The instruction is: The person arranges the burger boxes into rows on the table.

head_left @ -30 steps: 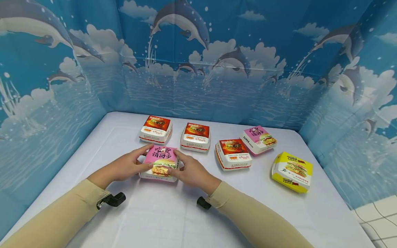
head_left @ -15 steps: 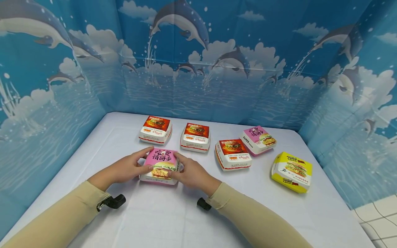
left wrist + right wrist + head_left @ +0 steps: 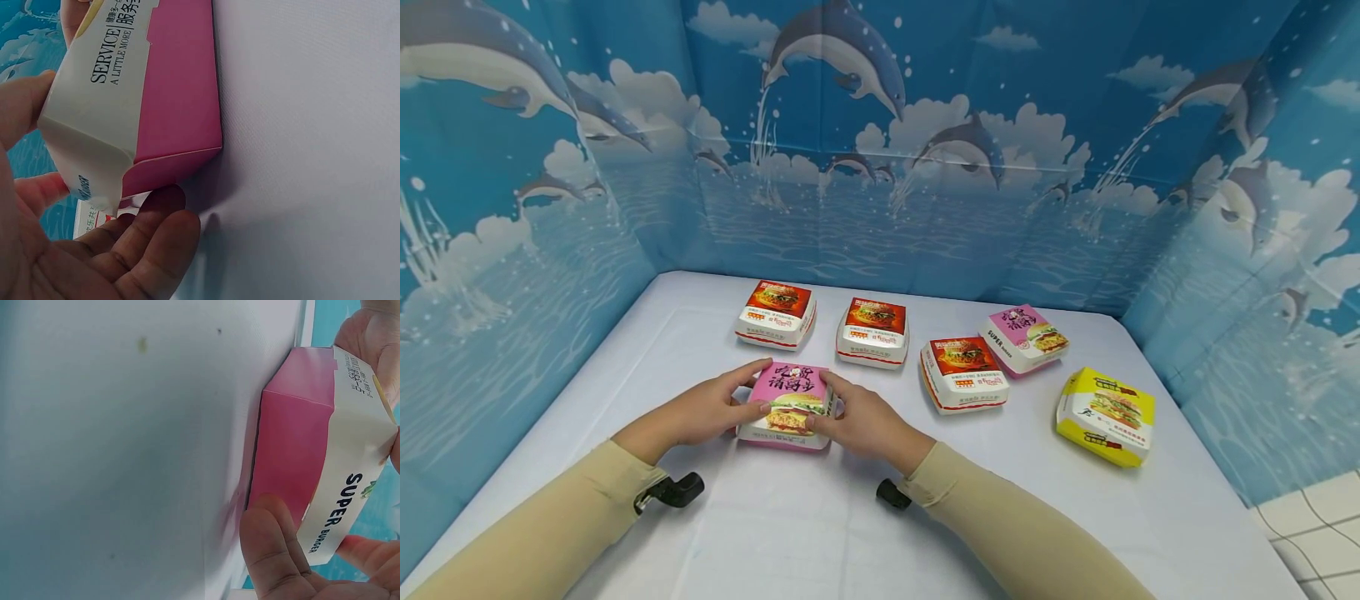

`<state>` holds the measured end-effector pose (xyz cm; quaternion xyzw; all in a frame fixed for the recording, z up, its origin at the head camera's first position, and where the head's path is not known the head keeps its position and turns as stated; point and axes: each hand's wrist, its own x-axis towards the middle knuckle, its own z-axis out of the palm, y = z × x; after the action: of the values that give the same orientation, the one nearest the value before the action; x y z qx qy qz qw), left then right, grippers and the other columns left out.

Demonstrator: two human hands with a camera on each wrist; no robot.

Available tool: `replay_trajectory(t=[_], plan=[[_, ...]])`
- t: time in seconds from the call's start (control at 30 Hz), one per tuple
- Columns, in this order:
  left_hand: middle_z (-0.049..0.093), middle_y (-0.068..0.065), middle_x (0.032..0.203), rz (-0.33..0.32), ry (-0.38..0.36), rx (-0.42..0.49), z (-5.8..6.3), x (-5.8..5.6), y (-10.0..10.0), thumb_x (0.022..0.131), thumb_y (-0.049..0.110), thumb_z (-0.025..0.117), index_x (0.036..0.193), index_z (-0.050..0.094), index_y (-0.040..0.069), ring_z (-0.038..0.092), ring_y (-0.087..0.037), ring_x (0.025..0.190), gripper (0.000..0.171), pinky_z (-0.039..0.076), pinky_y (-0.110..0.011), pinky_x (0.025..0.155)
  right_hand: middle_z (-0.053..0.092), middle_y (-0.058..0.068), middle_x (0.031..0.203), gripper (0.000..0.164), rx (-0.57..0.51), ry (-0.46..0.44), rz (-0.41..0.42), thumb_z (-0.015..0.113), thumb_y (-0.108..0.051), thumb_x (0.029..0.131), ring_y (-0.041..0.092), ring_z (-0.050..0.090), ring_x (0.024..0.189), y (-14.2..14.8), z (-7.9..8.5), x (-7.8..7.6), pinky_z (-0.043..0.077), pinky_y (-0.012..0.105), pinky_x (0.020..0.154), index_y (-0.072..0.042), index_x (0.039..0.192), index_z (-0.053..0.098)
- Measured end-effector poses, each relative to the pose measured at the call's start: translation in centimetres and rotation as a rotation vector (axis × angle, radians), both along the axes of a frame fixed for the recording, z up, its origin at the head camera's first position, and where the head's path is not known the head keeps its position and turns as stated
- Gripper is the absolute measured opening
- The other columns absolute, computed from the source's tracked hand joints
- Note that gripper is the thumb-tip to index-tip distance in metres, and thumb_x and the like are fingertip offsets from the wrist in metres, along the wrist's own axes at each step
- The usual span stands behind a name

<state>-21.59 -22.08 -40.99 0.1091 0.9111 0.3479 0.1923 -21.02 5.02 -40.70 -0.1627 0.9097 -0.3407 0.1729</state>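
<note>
The pink burger box (image 3: 792, 400) I hold looks like thin, smooth card, with a soft shine on its white lid (image 3: 94, 103). The 3 red-topped burger boxes (image 3: 872, 331) look like smooth card too. My tan sleeves (image 3: 546, 517) are dull cloth. The white tablecloth (image 3: 775, 533) is cloth with a fine weave. The dolphin curtain (image 3: 865, 229) looks like smooth, thin cloth. The black piece (image 3: 679, 489) by my left sleeve looks like hard plastic.

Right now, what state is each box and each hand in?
Near pink box: closed, between both hands
Left hand: grips that box
Right hand: grips that box
Left red-topped box: closed
Middle red-topped box: closed
Right red-topped box: closed
Far pink box: closed
Yellow box: closed
</note>
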Motion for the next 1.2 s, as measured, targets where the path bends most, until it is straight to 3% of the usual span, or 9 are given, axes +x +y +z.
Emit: replay_trajectory(t=[0.17,0.4,0.63,1.2], plan=[[0.044,-0.018,0.161,0.000,-0.001,0.002,-0.04,0.02,-0.04,0.098,0.059,0.066,0.169,0.023,0.028,0.065,-0.018,0.088,0.089,0.051,-0.035,0.077,0.057,0.010,0.156,0.084,-0.004,0.008,0.006,0.073,-0.050,0.097,0.019,0.063,0.108,0.06,0.06,0.09,0.052,0.048,0.104,-0.026,0.167,0.033],[0.044,-0.019,0.160,0.001,-0.002,0.014,-0.13,0.18,0.12,0.099,0.058,0.065,0.169,0.022,0.027,0.064,-0.018,0.086,0.088,0.050,-0.035,0.075,0.049,0.009,0.163,0.084,0.018,0.009,0.006,0.072,-0.053,0.097,0.024,0.059,0.130,0.12,0.03,0.10,0.049,0.052,0.112,-0.028,0.167,0.033],[0.046,-0.018,0.158,0.015,-0.008,0.021,-0.31,0.23,0.15,0.098,0.059,0.066,0.168,0.024,0.029,0.063,-0.019,0.084,0.087,0.050,-0.035,0.074,0.046,0.010,0.165,0.084,0.043,0.017,0.012,0.071,-0.054,0.097,0.027,0.054,0.140,0.25,0.03,0.13,0.047,0.053,0.115,-0.027,0.167,0.033],[0.047,-0.017,0.156,0.017,-0.018,0.031,-0.63,0.25,0.23,0.098,0.060,0.067,0.168,0.024,0.031,0.062,-0.020,0.081,0.087,0.049,-0.035,0.072,0.045,0.009,0.166,0.084,0.078,0.025,0.011,0.070,-0.058,0.096,0.026,0.054,0.139,0.48,0.03,0.28,0.048,0.052,0.114,-0.029,0.166,0.034]])
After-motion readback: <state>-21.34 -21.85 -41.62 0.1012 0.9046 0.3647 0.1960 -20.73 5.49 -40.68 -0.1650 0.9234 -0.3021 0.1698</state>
